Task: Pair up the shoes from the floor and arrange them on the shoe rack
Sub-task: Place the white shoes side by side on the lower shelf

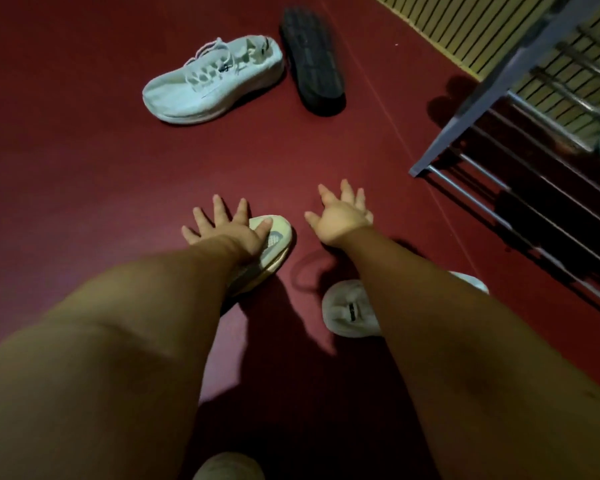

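Reaching forward, the left hand (222, 228), splayed and empty, sits over the cream sneaker (278, 239) on the floor (84, 168); the shoe's length runs back under that forearm. The right hand (342, 218), equally splayed, is just beside its toe.

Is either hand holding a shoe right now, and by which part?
Nothing is held. The left hand and right hand are spread with straight fingers; the left is over the toe of the beige shoe, contact unclear.

The scene is viewed from a single head-worn wide-angle camera, aimed forward and steeply down at the dark red floor (84, 150); the grey metal-barred shoe rack (513, 74) is cut off at the far right.
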A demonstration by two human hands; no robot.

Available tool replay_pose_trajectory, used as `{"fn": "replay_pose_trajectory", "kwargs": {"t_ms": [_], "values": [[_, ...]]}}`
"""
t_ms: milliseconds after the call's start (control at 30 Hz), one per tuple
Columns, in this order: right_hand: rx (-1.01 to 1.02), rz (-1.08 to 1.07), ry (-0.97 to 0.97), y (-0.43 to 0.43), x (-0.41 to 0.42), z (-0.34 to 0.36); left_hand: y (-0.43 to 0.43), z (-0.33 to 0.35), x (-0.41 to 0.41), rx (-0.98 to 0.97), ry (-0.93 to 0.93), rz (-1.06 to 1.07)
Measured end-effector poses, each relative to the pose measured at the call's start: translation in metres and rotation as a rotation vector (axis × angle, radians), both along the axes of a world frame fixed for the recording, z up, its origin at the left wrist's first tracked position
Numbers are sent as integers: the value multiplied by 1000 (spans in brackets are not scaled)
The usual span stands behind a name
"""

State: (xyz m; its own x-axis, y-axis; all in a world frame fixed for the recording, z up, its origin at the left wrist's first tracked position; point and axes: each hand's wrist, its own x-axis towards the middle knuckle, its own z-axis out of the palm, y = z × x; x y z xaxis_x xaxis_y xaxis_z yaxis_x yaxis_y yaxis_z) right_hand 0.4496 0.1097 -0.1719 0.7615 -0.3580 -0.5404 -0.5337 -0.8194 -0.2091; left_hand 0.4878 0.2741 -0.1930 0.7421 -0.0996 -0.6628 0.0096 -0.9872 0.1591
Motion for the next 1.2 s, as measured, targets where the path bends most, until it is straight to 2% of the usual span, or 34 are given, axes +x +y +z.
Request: {"fn": "replay_pose_trajectory", "kwargs": {"t_ms": [133,233,300,433,533,733,900,1100,1200], "values": [[0,62,30,4,48,-7,-9,-5,2,14,-116,67],[-35,76,59,-4,77,-22,-15,-8,37,-2,-303,60],[-98,122,54,-7,82,-39,-18,-9,69,19,-363,26],[-264,158,-237,-6,68,-66,-24,-13,138,95,-469,-84],[-248,139,-243,-6,69,-68,-26,-16,187,146,-545,-126],[-276,135,-260,-6,72,-72,-34,-21,229,73,-559,-100],[-296,122,-307,-6,73,-77,-21,-15,244,132,-678,-349],[-288,136,-281,-7,73,-76,-8,-9,241,61,-525,-381],[-262,151,-228,-9,73,-74,-11,-7,227,0,-500,-315]]}}
